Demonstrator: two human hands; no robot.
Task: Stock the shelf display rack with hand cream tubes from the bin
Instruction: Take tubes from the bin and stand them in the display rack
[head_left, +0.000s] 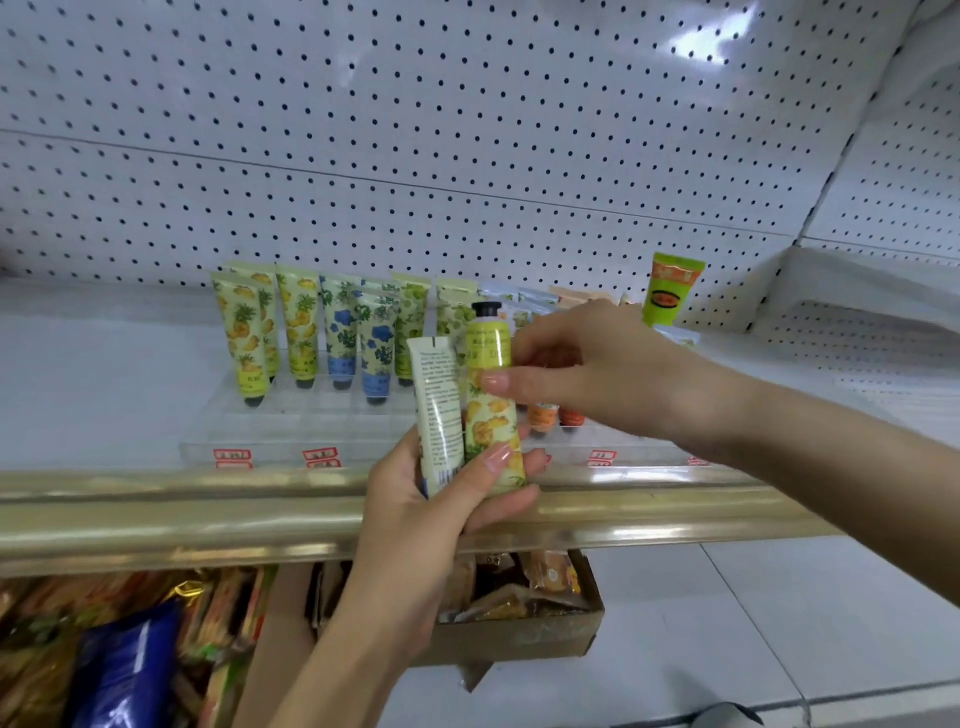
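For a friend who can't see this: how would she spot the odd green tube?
A clear display rack sits on the white shelf. At its far right stands the green tube: plain bright green with orange patches, unlike its patterned neighbours.

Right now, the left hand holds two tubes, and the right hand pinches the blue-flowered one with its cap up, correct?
Not quite. In the head view the right hand pinches a yellow pineapple tube, not a blue-flowered one. The left hand does hold it together with a white tube, and its cap points up.
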